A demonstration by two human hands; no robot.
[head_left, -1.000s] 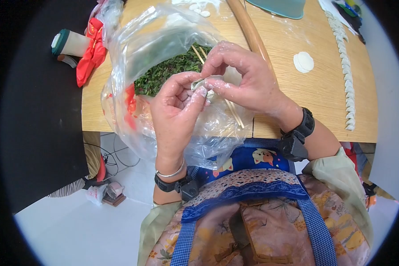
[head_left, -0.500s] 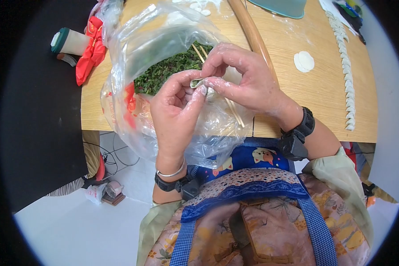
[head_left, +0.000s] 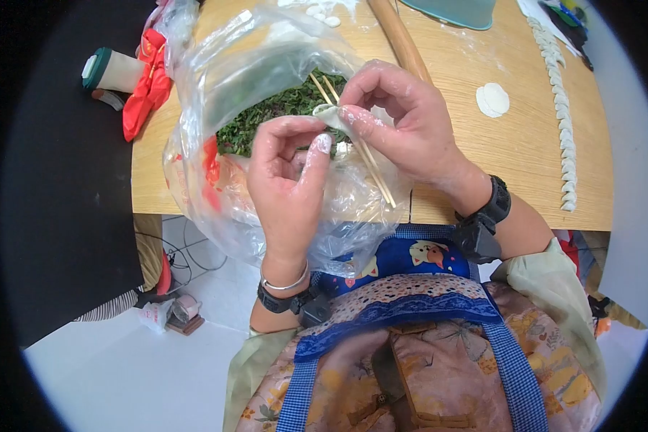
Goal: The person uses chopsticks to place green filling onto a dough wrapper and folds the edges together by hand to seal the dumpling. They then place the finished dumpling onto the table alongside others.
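A small folded dumpling (head_left: 329, 115) is pinched between the thumb and fingers of my right hand (head_left: 414, 126), above the filling. My left hand (head_left: 288, 173) is just left of it, thumb and index finger apart with nothing between them; flour whitens the thumb tip. Beneath both hands lies a clear plastic bag (head_left: 205, 93), its mouth spread around chopped green filling (head_left: 241, 129). A pair of chopsticks (head_left: 374, 171) slants across the filling and bag, partly hidden behind the dumpling and right hand.
Beyond my right hand lies a wooden rolling pin (head_left: 398, 39). Round dough wrappers (head_left: 492, 100) sit on the table to the right, near a long row of dumplings (head_left: 565, 137). A teal container (head_left: 457, 13) stands at the back. Left are a cup (head_left: 117, 71) and red packaging (head_left: 145, 101).
My left hand has let go of the dumpling and drawn slightly down, its thumb and finger parting. My right hand keeps the dumpling, now raised a little and turned.
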